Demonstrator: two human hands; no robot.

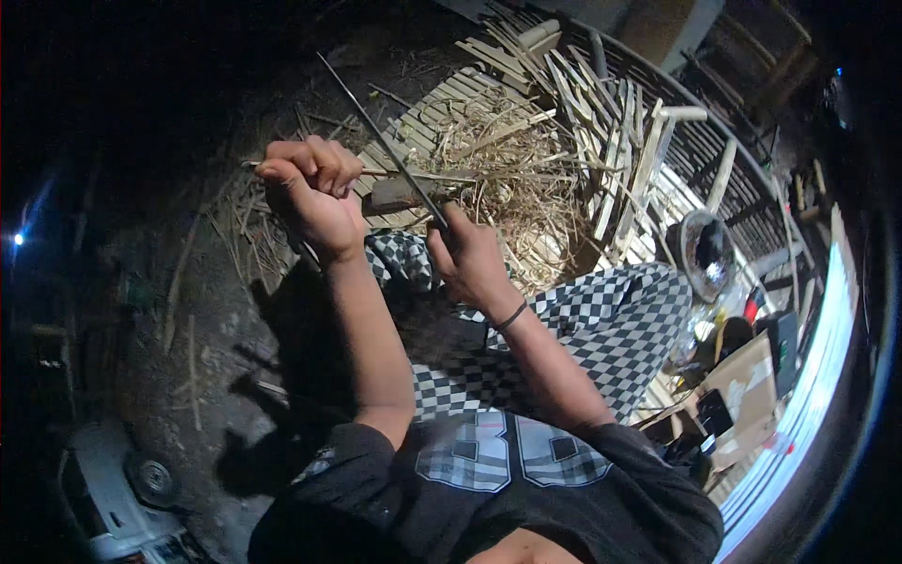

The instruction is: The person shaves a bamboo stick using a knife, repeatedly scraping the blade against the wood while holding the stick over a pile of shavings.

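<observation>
While the right hand (468, 258) has its fingers clamped around the handle end of a long knife (376, 132), the left hand (318, 195) is out ahead and a bit to the left, fingers curled tight on a thin strip (378, 172). One end of that strip pokes out past the left side of the fist, and the rest runs off to the right, where the blade crosses it at a slant, tip pointing up and left. Can't tell from this angle if the edge is actually touching it.

Just below that crossing there's a brownish chunk of wood (404, 196), right beside the left hand. Past it sits a messy heap of curly shavings (531, 179) on pale slats (427, 117), with a bunch of loose split sticks (615, 160) piled to the right.

Person's sitting with checkered pants (620, 310) around the work, plus a black shirt (395, 508) and a thin dark wristband (511, 317) on the right wrist. Off to the right you get a round metal bowl (707, 252) and an opened cardboard box (747, 399). Lower left, some whitish toy-like vehicle (103, 498) is on the dark ground (216, 376).
</observation>
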